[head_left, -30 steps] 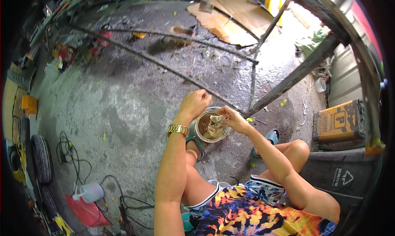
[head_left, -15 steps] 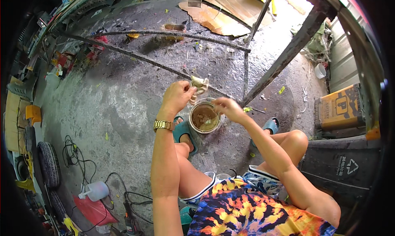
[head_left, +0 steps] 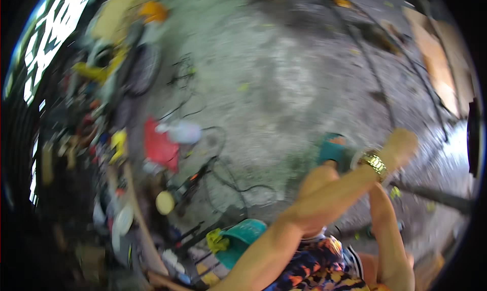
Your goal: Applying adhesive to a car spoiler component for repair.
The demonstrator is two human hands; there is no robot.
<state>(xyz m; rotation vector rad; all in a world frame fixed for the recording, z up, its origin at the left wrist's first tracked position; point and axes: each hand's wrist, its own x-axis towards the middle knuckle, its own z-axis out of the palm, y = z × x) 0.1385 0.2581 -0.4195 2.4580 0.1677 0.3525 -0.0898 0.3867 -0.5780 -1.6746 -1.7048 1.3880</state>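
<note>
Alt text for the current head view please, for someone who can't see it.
Blurred view: a person's left hand, gold watch on the wrist, extends past a mostly hidden container; the right hand is hidden. To the left: grey floor, black cables, a red sheet and a teal bucket.

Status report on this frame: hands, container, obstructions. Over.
Left hand blurred, grip unreadable. Right hand hidden behind the left wrist. Light-rimmed container mostly blocked from view by that wrist and its gold watch.
</note>
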